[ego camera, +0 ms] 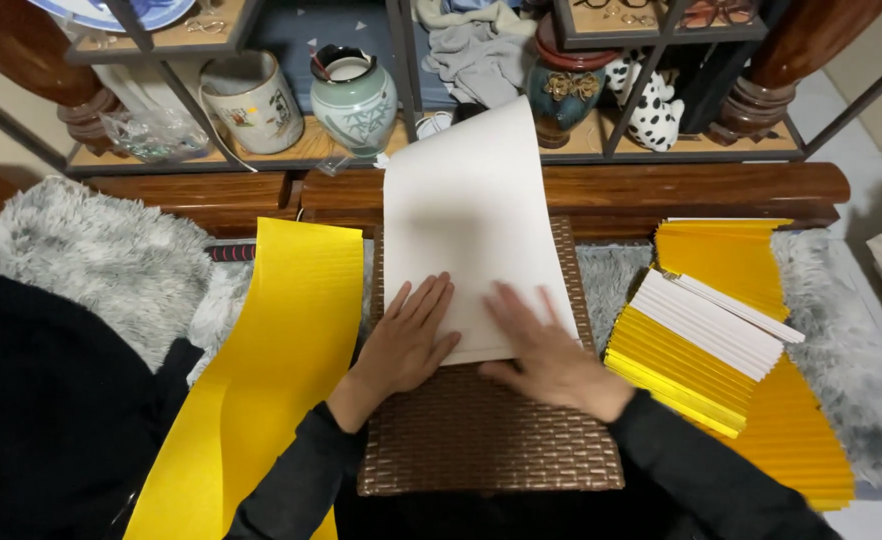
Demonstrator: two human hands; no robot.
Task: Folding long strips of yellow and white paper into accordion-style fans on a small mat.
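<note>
Both hands are down flat on a white sheet of paper that lies on a brown woven mat in the middle. The left hand has its fingers spread out straight, palm pressing the near left corner of the sheet, not gripping anything. The right hand is also open and flat, fingers on the near edge of the paper, palm partly on the mat. The far end of the sheet curls up toward a wooden shelf with 2 ceramic jars. Just left of the mat is a long yellow paper strip. Over on the right there's a stack of pleated yellow and white paper on a grey fuzzy rug.
</note>
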